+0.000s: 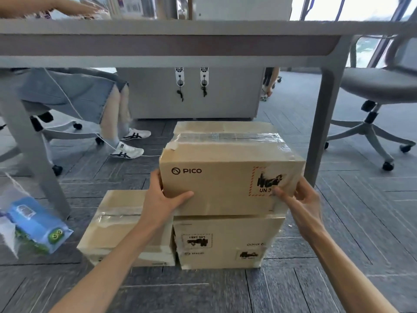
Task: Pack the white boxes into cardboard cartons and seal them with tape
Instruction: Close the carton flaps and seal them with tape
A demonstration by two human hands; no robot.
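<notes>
- On the floor just in front of the desk point(169, 28), three taped cartons are piled up; the top carton point(230, 177) sits on the lower carton point(225, 242), or just above it, and I cannot tell whether its weight is fully down
- The top carton's long side runs level with the desk's front edge, so it lies square across the person, one short end towards each hand
- The left hand point(165, 197) grasps the end farther from the desk leg point(325, 123), with the thumb laid across the front face and the fingers wrapped out of sight round the corner
- The right hand point(301, 197) grasps the end nearest that desk leg, with the fingers curled at the corner and the thumb pressed on the shiny tape point(286, 152) that wraps down that end
- Neither hand is the nearer one, so I'd judge that any lift or nudge will be an even, two-handed one along that long side
- A third carton point(126, 224) stands beside the lower one, on the side away from the desk leg
- No white boxes show anywhere; with the tape already across the tops, I take it they are inside
</notes>
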